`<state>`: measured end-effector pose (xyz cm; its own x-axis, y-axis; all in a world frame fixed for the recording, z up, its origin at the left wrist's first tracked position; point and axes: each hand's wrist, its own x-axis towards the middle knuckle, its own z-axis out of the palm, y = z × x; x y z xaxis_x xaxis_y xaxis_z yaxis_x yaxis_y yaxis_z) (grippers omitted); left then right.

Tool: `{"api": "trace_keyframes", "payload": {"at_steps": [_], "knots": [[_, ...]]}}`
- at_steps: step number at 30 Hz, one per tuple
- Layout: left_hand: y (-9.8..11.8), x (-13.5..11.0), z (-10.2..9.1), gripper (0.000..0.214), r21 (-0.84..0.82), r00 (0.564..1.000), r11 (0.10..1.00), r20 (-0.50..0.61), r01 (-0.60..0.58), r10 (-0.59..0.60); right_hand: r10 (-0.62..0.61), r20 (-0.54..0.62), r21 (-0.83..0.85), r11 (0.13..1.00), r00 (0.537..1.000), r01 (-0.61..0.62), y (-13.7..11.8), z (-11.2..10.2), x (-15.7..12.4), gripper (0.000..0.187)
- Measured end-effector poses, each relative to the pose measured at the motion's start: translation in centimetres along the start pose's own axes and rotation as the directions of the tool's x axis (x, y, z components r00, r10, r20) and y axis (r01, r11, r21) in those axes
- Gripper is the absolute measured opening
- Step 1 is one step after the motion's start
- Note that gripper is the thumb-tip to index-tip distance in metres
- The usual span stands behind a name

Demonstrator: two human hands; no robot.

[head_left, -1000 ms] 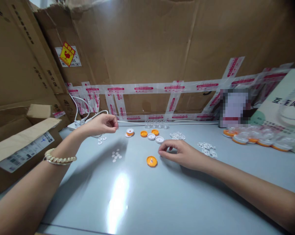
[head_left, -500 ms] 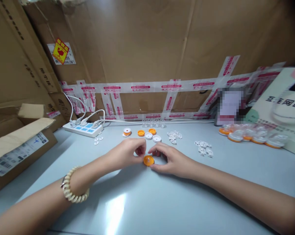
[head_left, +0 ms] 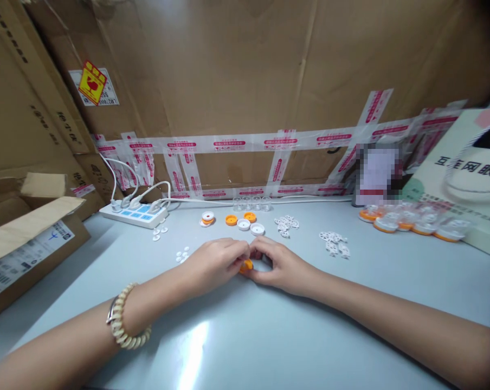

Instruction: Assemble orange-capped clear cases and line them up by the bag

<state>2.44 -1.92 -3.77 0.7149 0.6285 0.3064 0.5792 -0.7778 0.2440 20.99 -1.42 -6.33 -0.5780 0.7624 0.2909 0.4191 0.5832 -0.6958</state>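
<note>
An orange round plastic cap (head_left: pixel 246 266) sits low over the table, mostly covered by fingers. My right hand (head_left: pixel 279 262) grips its right side between thumb and curled fingers. My left hand (head_left: pixel 223 260) reaches over the cap from the left, its fingers pinched together; whatever they hold, if anything, is hidden. Small white discs (head_left: pixel 181 255) lie just left of my left hand. Beyond the hands are orange caps (head_left: pixel 231 220) and white caps (head_left: pixel 257 229), with a white-and-orange stack (head_left: pixel 207 218) to their left.
Clear domes (head_left: pixel 252 204) stand at the back. White perforated pieces (head_left: pixel 286 225) and more such pieces (head_left: pixel 333 244) lie to the right, before finished-looking domed pieces (head_left: pixel 421 222). A power strip (head_left: pixel 134 214), an open carton (head_left: pixel 62 233) and a paper bag (head_left: pixel 464 179) border the table (head_left: pixel 245 336).
My left hand has moved right onto the cap and now covers much of it. The small white discs left of it have come into view. The camera view has shifted slightly.
</note>
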Motion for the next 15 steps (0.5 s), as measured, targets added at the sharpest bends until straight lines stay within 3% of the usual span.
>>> {"api": "trace_keyframes", "payload": {"at_steps": [6,15], "knots": [[-0.41,0.14,-0.37,0.008,-0.103,0.999,0.995,0.036,0.001,0.002,0.024,0.008,0.016,1.000,1.000,-0.024,0.12,-0.03,-0.15,0.014],[-0.92,-0.21,-0.49,0.016,0.028,0.992,0.996,0.099,-0.085,0.082,0.016,-0.001,0.015,1.000,1.000,-0.016,0.15,-0.02,-0.10,0.014]]}}
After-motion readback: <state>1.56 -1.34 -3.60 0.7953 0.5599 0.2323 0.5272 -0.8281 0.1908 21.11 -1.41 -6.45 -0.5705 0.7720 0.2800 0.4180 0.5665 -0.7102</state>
